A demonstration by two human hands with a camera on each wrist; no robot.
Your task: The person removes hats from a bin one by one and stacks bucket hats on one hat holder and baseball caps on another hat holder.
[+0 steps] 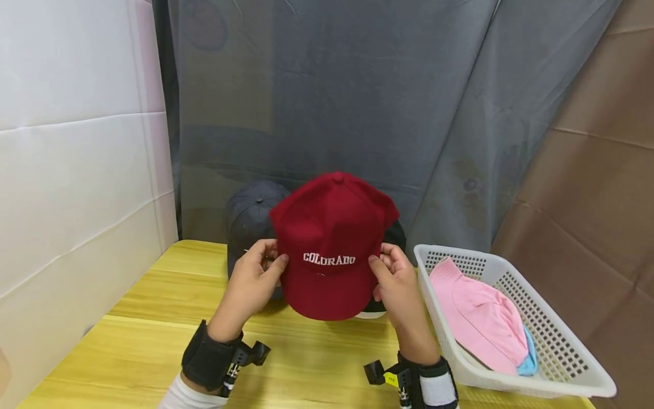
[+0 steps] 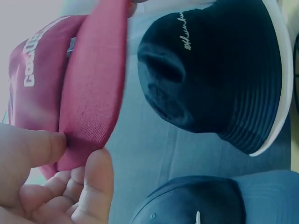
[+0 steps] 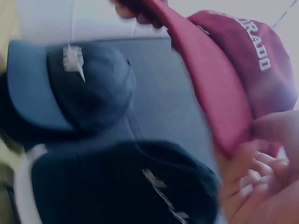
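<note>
Here, the yellow wooden table ran under everything, with a grey curtain hanging behind it. Right of the red cap sat a white plastic basket holding a pink hat over a light blue one. The red cap, lettered COLORADO, was held up above the table, brim toward the person. Behind the red cap to the left stood a dark blue cap; behind it to the right, a black hat with a white brim edge. The left hand pinched the cap's left brim edge between thumb and fingers, and the right hand gripped the opposite edge likewise.
</note>
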